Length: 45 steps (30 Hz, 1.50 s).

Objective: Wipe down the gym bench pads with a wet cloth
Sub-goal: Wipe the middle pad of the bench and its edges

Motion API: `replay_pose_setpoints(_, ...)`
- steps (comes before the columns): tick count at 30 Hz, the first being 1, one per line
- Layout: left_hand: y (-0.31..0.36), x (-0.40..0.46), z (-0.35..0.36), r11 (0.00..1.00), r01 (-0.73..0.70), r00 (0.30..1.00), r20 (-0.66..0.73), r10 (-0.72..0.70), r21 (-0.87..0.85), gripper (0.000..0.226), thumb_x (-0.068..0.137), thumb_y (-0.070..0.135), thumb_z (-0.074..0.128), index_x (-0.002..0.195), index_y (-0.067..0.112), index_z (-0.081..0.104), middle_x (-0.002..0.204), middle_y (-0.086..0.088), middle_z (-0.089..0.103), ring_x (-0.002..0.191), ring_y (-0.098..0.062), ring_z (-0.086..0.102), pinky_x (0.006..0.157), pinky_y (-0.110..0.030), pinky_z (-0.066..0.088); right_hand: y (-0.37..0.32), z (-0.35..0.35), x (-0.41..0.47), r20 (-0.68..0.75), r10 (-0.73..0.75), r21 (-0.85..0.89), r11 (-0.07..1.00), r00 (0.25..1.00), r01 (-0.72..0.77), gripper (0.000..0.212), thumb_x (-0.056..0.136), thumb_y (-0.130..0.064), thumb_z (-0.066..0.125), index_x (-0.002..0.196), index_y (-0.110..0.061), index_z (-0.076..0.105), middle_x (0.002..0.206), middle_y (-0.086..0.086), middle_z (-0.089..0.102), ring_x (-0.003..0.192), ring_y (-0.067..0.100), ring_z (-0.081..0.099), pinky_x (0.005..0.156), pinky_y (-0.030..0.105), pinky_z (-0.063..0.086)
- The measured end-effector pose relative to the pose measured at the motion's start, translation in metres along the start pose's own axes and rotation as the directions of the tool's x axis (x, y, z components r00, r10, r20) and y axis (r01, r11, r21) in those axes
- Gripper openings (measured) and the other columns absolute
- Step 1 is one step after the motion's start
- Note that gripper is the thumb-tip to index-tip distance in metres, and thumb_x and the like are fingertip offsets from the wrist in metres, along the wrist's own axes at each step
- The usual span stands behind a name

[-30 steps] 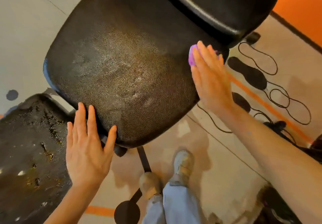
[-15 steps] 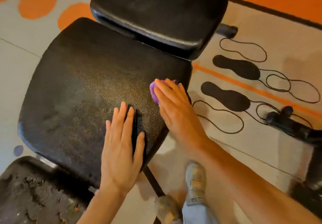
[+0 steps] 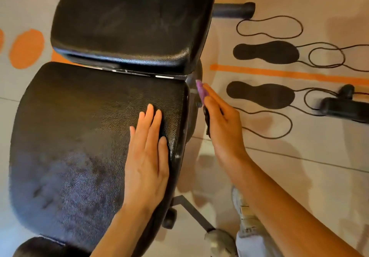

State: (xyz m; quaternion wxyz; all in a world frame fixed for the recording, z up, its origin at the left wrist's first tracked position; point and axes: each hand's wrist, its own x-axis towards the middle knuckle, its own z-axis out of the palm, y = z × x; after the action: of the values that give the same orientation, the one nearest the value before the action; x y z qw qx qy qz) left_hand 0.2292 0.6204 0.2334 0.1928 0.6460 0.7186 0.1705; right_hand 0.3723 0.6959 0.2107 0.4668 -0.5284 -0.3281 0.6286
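head | left hand (image 3: 146,156) lay flat, fingers straight, on seat pad (image 3: 79,136) | right hand (image 3: 223,124) held purple cloth (image 3: 200,90) against pad's side

Def a gym, prob a functional training area. Giveaways: a padded workout bench w/ a black textured vinyl seat pad (image 3: 79,136) and a separate back pad (image 3: 129,22) hinged just beyond it, on a metal frame (image 3: 196,215). Floor (image 3: 299,176) is pale sports flooring w/ printed markings: black footprint shapes (image 3: 265,52), looping outlines, an orange stripe (image 3: 289,74) and orange dots (image 3: 27,48), the kind used for drills. Also a black foam roller bar (image 3: 233,10) sticking out beside the back pad, and another piece of black equipment (image 3: 343,108) on the floor at right.
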Motion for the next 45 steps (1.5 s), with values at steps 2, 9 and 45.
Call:
replay_pose_setpoints(2,-0.002,0.0,0.002,1.0,-0.01,1.0,-0.001,0.01,0.01,0.05,0.105,0.023,0.03,0.155,0.023,0.026,0.164,0.012,0.016,0.152,-0.004,0.006,0.124,-0.025,-0.001,0.002,0.013,0.009,-0.004,-0.009,0.033,0.999,1.0,0.009,0.034,0.103,-0.017,0.04,0.133,-0.016,0.056,0.122,-0.021,0.059,0.12,-0.011,0.05,0.098,0.01,0.042)
replay_pose_setpoints(9,-0.01,-0.002,0.011,0.999,-0.019,0.999,-0.034,0.02,0.032,0.05,0.104,0.02,0.028,0.154,0.018,0.027,0.164,0.001,0.02,0.153,-0.013,0.014,0.125,-0.032,0.002,0.036,0.053,-0.074,-0.048,-0.137,0.02,0.99,0.989,0.138,0.052,0.097,-0.012,0.043,0.147,-0.005,0.03,0.157,-0.018,0.023,0.14,-0.009,0.023,0.109,0.006,0.026)
replay_pose_setpoints(45,-0.033,-0.053,-0.014,0.992,-0.121,0.991,0.06,0.124,-0.037,0.05,0.105,0.015,0.029,0.155,0.018,0.025,0.166,0.005,0.014,0.154,-0.015,0.004,0.125,-0.034,-0.002,0.05,0.05,-0.054,-0.111,-0.112,0.154,0.98,0.987,0.129,0.043,0.102,-0.008,0.042,0.145,-0.008,0.038,0.152,-0.003,0.037,0.136,-0.007,0.034,0.108,0.012,0.033)
